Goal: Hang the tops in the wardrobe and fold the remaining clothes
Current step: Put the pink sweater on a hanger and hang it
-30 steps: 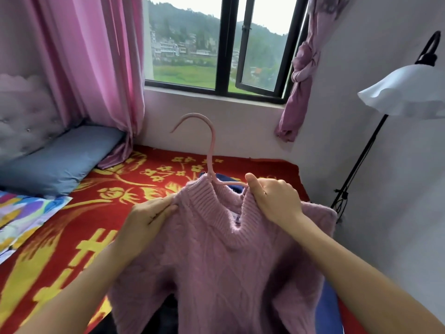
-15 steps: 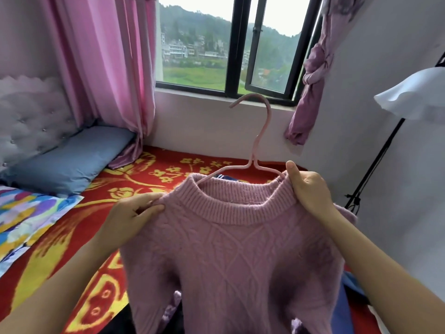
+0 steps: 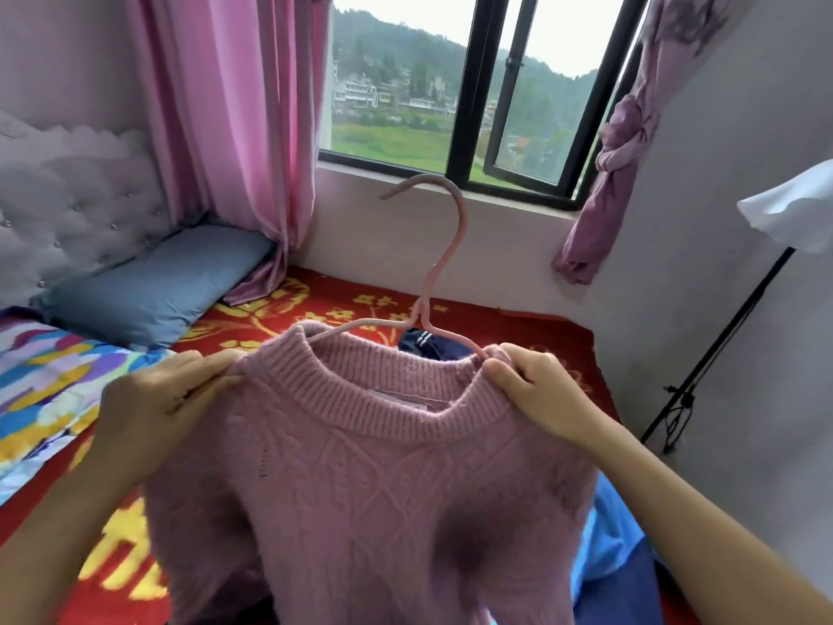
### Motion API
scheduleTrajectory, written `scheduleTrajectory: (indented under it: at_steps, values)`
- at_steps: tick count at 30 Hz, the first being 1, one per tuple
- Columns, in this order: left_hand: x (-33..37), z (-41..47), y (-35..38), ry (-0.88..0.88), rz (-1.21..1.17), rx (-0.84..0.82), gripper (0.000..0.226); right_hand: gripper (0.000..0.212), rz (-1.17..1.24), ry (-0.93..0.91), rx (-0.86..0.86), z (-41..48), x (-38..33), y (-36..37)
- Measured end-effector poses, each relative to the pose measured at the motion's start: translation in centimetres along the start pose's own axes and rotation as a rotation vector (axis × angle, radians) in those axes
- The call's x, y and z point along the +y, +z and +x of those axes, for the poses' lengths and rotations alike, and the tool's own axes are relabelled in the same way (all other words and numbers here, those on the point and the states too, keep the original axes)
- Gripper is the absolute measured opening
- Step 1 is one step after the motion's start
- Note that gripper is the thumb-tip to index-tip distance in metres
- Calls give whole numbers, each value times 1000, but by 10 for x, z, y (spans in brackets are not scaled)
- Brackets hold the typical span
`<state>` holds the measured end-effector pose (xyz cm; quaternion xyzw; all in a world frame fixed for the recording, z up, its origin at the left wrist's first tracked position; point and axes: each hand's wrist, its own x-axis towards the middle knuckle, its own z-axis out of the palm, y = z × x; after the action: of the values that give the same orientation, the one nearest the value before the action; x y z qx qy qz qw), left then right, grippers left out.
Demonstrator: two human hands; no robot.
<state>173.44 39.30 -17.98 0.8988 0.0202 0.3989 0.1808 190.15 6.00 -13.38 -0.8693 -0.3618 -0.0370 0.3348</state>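
Note:
A pink cable-knit sweater (image 3: 360, 502) hangs in front of me on a pink hanger (image 3: 444, 263), whose hook rises above the ribbed collar and curves to the left. My left hand (image 3: 157, 399) pinches the sweater's left shoulder. My right hand (image 3: 536, 390) grips the right shoulder beside the collar, over the hanger's arm. Dark blue clothing with white stripes (image 3: 423, 345) lies on the bed behind the collar, mostly hidden. More blue cloth (image 3: 608, 543) shows at the lower right, behind the sweater.
A bed with a red and yellow blanket (image 3: 279, 313) lies below. A grey-blue pillow (image 3: 153, 286) and a colourful quilt (image 3: 49, 385) lie at the left. Pink curtains (image 3: 234, 128) frame the window (image 3: 473, 92). A floor lamp (image 3: 721, 345) stands at the right wall.
The sweater has been spread wider on the hanger and its collar now faces me squarely. My hands moved apart to the two shoulders. The hook turned from right-leaning to upright.

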Motion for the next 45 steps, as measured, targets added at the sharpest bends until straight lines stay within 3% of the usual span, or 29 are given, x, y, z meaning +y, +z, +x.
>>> scheduleTrajectory:
  at_steps: [3, 6, 10, 13, 16, 20, 26, 31, 36, 40, 45]
  values:
    - [-13, -17, -23, -116, 16, 14, 51, 23, -34, -45, -172, 10, -12, 17]
    - [-23, -36, -45, -178, 107, 44, 44, 5, 80, -84, -266, 23, -33, 40]
    - [-45, -67, -77, -200, 262, 66, 69, 12, 112, -114, -328, 40, -58, 78]
    - [-63, -91, -103, -211, 348, 70, 72, 25, 97, -160, -393, 46, -76, 106]
    - [-75, -111, -120, -200, 420, 90, 77, 17, 108, -224, -439, 48, -91, 135]
    - [-81, -134, -136, -206, 467, 85, 80, 25, 114, -241, -524, 51, -110, 166]
    - [-75, -186, -166, -382, 536, 116, 80, 36, 111, -341, -638, 61, -139, 201]
    - [-30, -247, -200, -560, 648, 199, 68, 28, 146, -531, -739, 60, -181, 240]
    - [52, -327, -249, -749, 877, 322, 76, 29, 259, -811, -875, 25, -256, 284]
    - [138, -375, -276, -960, 1122, 390, 33, 38, 374, -997, -990, -26, -317, 303]
    - [213, -417, -293, -1117, 1305, 412, 44, 27, 406, -1190, -1120, -86, -358, 316]
